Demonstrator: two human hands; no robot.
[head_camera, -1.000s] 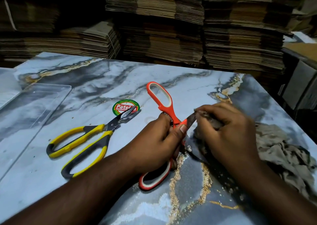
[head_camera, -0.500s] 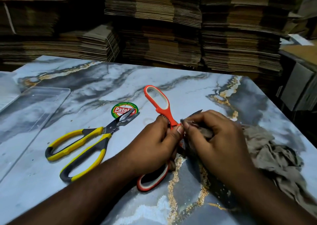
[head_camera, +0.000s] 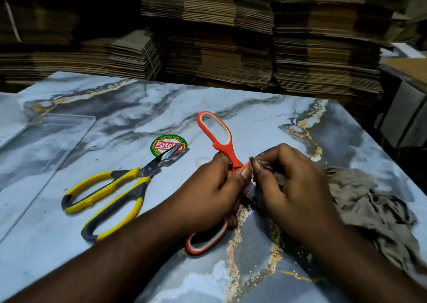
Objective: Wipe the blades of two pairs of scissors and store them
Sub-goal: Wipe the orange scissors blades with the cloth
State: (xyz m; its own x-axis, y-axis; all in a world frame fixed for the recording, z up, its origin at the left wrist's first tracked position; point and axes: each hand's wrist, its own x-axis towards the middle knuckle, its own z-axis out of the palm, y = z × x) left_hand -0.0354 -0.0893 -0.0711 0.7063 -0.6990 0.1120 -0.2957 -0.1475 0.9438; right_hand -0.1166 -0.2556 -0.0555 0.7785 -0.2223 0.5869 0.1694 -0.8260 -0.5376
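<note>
Orange-handled scissors (head_camera: 216, 133) stand spread open at the table's middle. My left hand (head_camera: 215, 191) grips them near the pivot, thumb against the handle's neck. My right hand (head_camera: 291, 184) pinches a fold of the grey-brown cloth (head_camera: 369, 201) around a blade, right beside the left thumb. The blades are almost fully hidden by both hands and the cloth. The rest of the cloth lies bunched on the table to the right. Yellow-and-black scissors (head_camera: 111, 194) lie flat to the left, slightly open, their tips on a round sticker (head_camera: 161, 144).
A clear plastic tray (head_camera: 57, 127) sits at the far left of the marble-patterned table (head_camera: 254, 115). Stacks of flattened cardboard (head_camera: 219, 48) rise behind the table's far edge. A grey box (head_camera: 404, 108) stands past the right edge.
My right hand has slid the cloth along the blade toward the pivot, ending beside my left thumb; the blade tip seen earlier is now covered. The yellow scissors have not moved.
</note>
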